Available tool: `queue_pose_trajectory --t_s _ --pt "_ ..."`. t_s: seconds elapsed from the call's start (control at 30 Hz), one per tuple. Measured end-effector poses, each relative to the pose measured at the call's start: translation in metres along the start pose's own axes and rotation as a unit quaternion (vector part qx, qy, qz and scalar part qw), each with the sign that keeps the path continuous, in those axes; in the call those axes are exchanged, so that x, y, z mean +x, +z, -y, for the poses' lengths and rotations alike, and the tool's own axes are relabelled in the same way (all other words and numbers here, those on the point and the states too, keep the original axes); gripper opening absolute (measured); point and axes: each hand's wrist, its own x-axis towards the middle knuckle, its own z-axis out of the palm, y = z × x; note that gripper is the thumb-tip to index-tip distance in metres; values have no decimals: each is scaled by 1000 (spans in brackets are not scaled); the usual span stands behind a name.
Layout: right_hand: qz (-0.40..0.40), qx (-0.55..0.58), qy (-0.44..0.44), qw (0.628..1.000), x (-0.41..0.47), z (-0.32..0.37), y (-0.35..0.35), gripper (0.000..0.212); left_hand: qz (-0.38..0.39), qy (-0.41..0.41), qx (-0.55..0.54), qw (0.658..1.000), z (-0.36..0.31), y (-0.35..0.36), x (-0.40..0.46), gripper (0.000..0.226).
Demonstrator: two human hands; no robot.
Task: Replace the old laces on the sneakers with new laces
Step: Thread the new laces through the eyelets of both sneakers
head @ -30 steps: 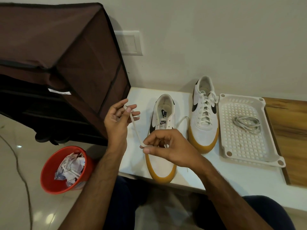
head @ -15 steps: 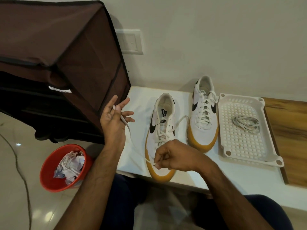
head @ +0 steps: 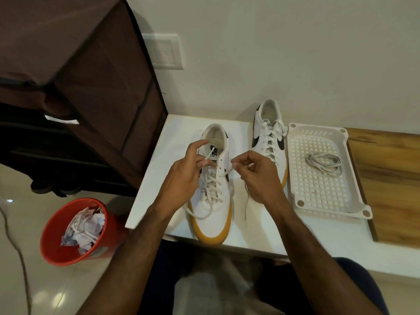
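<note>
Two white sneakers with black swooshes and tan soles stand on a white table (head: 159,189). The near sneaker (head: 212,214) carries a white lace (head: 213,187) crossed through its eyelets. My left hand (head: 181,178) pinches the lace's left end above the tongue. My right hand (head: 256,176) pinches the right end just right of the top eyelets; a loose tail hangs below it onto the table. The far sneaker (head: 269,137) sits fully laced behind my right hand. A coiled grey-white lace (head: 323,162) lies in a white perforated tray (head: 327,210).
A red bin (head: 56,242) with crumpled paper and laces stands on the floor at left. A brown fabric shoe rack (head: 79,76) rises beside the table's left edge. A wooden board (head: 391,178) lies right of the tray. My knees are under the table's front edge.
Both hands have come in over the near sneaker's top eyelets. My right hand rose from the toe area; my left moved right from beside the rack. The lace now lies slack.
</note>
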Motion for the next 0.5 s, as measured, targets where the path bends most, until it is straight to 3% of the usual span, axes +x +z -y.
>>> queue_pose_trajectory --t_s 0.1,0.17,0.37,0.5 --pt "-16 -12 14 1000 3 1 10 6 -43 7 12 999 0 3 3 22" --pt "-16 -24 22 999 3 4 21 17 -99 11 18 995 1 2 5 4" --pt "-27 -128 37 991 6 12 36 47 -135 44 131 981 7 6 10 9" --pt "-22 -149 50 987 7 11 38 33 -105 29 145 983 10 7 10 11"
